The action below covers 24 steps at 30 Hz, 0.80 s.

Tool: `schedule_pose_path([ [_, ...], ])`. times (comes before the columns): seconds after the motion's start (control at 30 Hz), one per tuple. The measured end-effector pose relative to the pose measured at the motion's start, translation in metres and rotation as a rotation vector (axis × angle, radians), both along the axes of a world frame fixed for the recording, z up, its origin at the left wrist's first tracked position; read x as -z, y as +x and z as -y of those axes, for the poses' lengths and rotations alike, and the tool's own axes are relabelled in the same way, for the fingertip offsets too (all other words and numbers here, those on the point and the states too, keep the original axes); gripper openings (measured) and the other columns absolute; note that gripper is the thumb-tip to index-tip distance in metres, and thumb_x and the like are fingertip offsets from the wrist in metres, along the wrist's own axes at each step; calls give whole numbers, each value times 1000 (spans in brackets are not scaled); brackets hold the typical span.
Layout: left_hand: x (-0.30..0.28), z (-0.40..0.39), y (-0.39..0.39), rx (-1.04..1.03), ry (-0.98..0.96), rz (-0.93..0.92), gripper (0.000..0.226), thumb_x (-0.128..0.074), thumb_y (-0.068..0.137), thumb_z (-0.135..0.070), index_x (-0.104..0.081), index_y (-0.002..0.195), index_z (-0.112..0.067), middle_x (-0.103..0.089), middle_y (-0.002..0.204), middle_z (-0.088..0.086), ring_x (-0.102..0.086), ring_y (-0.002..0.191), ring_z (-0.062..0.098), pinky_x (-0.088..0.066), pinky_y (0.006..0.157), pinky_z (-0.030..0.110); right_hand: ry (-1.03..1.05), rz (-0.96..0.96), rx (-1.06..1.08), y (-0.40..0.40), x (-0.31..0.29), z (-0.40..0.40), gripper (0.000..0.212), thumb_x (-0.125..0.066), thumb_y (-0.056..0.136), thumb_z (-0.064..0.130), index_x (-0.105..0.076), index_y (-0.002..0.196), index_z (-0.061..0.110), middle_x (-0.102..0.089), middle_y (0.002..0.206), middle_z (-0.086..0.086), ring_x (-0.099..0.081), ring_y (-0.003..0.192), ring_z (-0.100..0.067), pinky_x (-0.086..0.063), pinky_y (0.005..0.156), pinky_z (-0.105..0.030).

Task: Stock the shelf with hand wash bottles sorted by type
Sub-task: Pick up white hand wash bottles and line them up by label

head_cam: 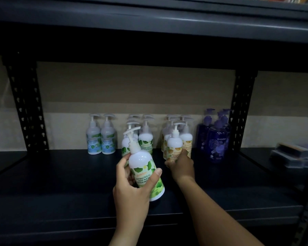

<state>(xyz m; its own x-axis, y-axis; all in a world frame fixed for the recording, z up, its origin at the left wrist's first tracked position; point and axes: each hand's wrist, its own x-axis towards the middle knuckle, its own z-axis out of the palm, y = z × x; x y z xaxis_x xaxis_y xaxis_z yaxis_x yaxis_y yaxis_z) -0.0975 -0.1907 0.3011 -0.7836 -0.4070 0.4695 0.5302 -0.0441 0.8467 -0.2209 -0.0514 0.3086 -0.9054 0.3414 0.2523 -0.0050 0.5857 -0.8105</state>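
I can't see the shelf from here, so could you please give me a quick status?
Left hand grips green-leaf white pump bottle, tilted above shelf. Right hand holds front yellow-label white pump bottle. Nothing in the way.

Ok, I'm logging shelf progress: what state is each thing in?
Left hand: grips green bottle, tilted, off the shelf.
Right hand: holds yellow bottle, upright.
Blue bottles: upright, grouped.
Green group: upright.
Purple bottles: upright.

Head cam, close, facing fwd/down into dark shelf (60, 174) bay.
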Motion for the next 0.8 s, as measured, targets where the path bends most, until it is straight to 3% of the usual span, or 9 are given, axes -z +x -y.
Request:
schedule_pose_path([
  [0.17,0,1,0,-2,4,0,74,-90,61,-35,-57,128,-37,-76,111,-18,-74,98,6,-59,87,36,-19,8,8,1,0,1,54,-81,84,23,-49,124,8,-65,120,-18,-65,105,-35,-50,83,-33],
  [0.43,1,1,-2,-1,-4,-2,71,-92,65,-29,-57,126,-38,-76,109,-19,-75,96,6,-59,86,35,-26,-8,21,3,0,3,57,-85,80,27,-51,121,7,-66,118,-18,-66,103,-36,-56,87,-40],
  [0.8,2,1,-3,-23,-37,-21,69,-92,62,-38,-57,121,-43,-75,109,-20,-74,96,5,-60,84,34,19,54,38,7,0,1,63,-89,75,21,-51,124,9,-65,121,-17,-66,107,-35,-57,89,-42],
])
